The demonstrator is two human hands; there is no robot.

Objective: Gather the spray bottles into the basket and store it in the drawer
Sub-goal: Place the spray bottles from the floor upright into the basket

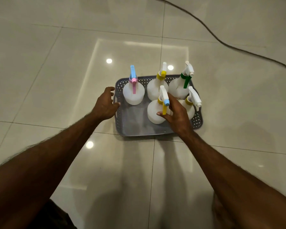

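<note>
A glossy tiled floor [56,80] carries everything here, its pale tiles mirroring ceiling lights, and a dark cable [221,42] snakes across its far right part, well apart from the work. On the floor sits a grey plastic basket [135,128] with perforated walls and a solid bottom, and five white spray bottles stand upright in it. At the far left of the basket is the bottle with a pink and blue trigger [133,95]; along the far wall stand a yellow-collared bottle [156,90] and, in the far right corner, a green-trigger bottle [178,90]. Nearer, a bottle with a yellow trigger and blue nozzle [154,113] stands in the middle, and another yellow-collared bottle [189,104] is by the right wall. The left hand [106,104] curls loosely at the basket's left rim, fingers touching its edge. The right hand [177,111] has its fingers closed around the yellow-trigger bottle's neck, partly hiding the bottle behind it.
</note>
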